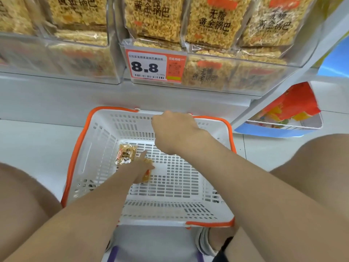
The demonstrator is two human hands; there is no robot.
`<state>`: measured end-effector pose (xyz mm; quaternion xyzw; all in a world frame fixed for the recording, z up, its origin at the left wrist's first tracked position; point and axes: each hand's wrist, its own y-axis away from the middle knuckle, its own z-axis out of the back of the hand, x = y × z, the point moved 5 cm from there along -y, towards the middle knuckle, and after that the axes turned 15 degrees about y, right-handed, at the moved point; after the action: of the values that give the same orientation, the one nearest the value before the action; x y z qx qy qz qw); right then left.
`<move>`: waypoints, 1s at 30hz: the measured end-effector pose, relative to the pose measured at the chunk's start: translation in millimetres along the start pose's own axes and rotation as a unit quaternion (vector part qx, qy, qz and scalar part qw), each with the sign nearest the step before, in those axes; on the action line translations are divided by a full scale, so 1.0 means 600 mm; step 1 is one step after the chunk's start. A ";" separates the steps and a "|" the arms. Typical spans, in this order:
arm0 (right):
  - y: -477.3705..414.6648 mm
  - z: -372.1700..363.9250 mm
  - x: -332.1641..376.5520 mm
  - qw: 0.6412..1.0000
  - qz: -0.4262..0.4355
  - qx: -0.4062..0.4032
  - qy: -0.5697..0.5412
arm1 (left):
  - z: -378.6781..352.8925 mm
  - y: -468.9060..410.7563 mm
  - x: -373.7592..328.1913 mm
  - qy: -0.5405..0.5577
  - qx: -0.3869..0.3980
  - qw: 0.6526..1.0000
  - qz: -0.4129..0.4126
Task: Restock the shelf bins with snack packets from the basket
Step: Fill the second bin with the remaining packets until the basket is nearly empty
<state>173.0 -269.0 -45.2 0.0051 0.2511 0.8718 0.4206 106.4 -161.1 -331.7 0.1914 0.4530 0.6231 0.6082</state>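
A white basket (98, 140) with an orange rim sits on the floor between my knees. One snack packet (125, 154) lies flat on its bottom at the left. My left hand (140, 168) is down inside the basket and holds a second snack packet (147, 175), mostly hidden under the fingers, while its index finger stretches out to touch the lying packet. My right hand (173, 126) has its fingers curled over the basket's far rim. Above, clear shelf bins (245, 76) are filled with the same yellow rice-crisp packets (213, 23).
A price tag reading 8.8 (154, 67) hangs on the front of the middle bin. A lower bin (283, 127) at the right holds orange bags (290, 104). My knees flank the basket, and a shoe (204, 241) shows below its near edge.
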 end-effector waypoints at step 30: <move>0.060 -0.008 -0.137 0.997 -0.040 0.025 -0.068 | 0.227 0.238 -0.181 0.407 -0.268 0.830 -0.272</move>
<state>198.6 -350.5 -16.8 0.0645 0.2442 0.8451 0.4712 150.7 -195.6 -113.5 -0.3811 0.5081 0.5507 0.5415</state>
